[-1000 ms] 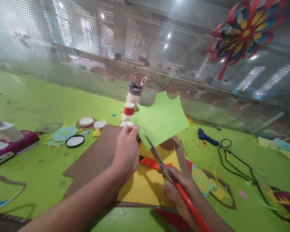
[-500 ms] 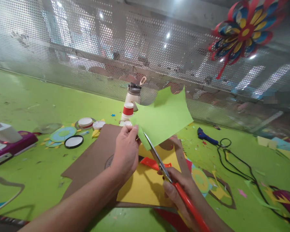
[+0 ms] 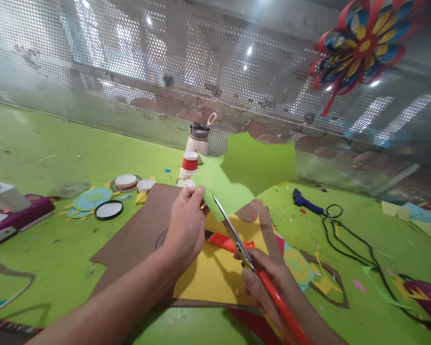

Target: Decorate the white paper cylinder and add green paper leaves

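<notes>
Between thumb and fingers, my left hand (image 3: 187,223) pinches the near left corner of a light green paper sheet (image 3: 233,179), whose far edge is cut in curves. My right hand (image 3: 264,278) grips red-handled scissors (image 3: 233,232). Their blades lie at the sheet's lower edge, just right of my left fingers; the paper hides part of them. Below lie a yellow sheet (image 3: 215,282) and a brown sheet (image 3: 129,235). An orange-red toothed tool (image 3: 222,242) rests on the yellow one, partly behind the blades.
A white bottle (image 3: 197,139) and a red-and-white cup (image 3: 189,164) stand behind the paper. At left is a purple power strip (image 3: 19,220); at right, a blue glue gun (image 3: 307,202) with a black cord. Paper scraps lie around. A perforated metal panel (image 3: 129,72) rises behind the table.
The green sheet's far part has bent and swung to the right, and shadow now covers more of it. Both hands and the scissors are almost where they were.
</notes>
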Action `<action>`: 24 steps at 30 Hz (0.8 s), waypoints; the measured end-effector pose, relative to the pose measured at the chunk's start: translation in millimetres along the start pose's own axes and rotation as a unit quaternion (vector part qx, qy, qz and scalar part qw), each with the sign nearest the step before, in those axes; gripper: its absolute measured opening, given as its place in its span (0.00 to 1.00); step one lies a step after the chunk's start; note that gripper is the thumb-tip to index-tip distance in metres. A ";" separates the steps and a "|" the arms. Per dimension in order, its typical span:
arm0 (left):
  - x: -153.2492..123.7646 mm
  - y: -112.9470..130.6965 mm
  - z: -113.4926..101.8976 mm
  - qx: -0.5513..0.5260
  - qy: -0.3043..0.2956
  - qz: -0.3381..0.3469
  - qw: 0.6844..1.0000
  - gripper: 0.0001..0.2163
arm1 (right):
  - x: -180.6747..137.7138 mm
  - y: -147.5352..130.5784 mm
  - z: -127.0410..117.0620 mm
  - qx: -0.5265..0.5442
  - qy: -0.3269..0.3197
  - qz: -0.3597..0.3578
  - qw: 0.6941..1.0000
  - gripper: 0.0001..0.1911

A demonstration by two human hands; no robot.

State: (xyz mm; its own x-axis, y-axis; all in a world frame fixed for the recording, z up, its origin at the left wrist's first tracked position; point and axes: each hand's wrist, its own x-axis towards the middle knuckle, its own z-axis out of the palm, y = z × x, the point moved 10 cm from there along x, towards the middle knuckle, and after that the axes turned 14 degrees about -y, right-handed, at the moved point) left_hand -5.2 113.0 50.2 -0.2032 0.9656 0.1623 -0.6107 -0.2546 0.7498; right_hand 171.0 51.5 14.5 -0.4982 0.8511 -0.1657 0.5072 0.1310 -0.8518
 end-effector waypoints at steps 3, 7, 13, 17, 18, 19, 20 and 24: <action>0.6 -2.5 0.9 -0.006 -0.006 -0.004 1.000 0.07 | 1.5 -1.9 0.2 -0.005 -0.002 -0.014 1.000 0.31; -1.2 -4.8 3.1 -0.008 -0.011 -0.012 1.000 0.07 | 1.8 -5.8 0.6 -0.005 -0.005 -0.024 1.000 0.31; -6.2 -10.1 7.0 -0.008 -0.016 -0.039 0.999 0.08 | 1.2 -5.5 2.5 0.017 -0.023 -0.015 0.999 0.30; -7.9 -11.2 9.6 -0.011 -0.024 -0.045 0.999 0.08 | 0.8 -2.0 1.9 0.012 -0.024 -0.006 1.000 0.29; -7.8 -11.6 9.7 -0.012 -0.026 -0.046 0.999 0.08 | 0.7 -1.1 1.5 0.010 -0.022 -0.002 1.000 0.29; -7.6 -12.1 9.3 -0.013 -0.027 -0.048 0.998 0.08 | 0.6 -0.7 1.1 0.010 -0.021 -0.001 1.000 0.29; -7.2 -12.7 8.4 -0.013 -0.026 -0.050 0.998 0.08 | 0.5 -0.7 0.7 0.009 -0.019 -0.001 1.000 0.29; -5.1 -15.0 4.7 -0.008 -0.026 -0.057 0.998 0.08 | 0.8 -1.9 -1.7 0.007 -0.010 -0.007 1.000 0.29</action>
State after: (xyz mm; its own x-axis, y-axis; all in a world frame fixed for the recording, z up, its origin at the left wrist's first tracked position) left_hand 8.6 112.1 41.2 -0.0926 0.9896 0.1104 -0.6404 -0.1441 0.7544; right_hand 170.8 52.8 16.7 -0.5187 0.8391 -0.1638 0.4906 0.1353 -0.8608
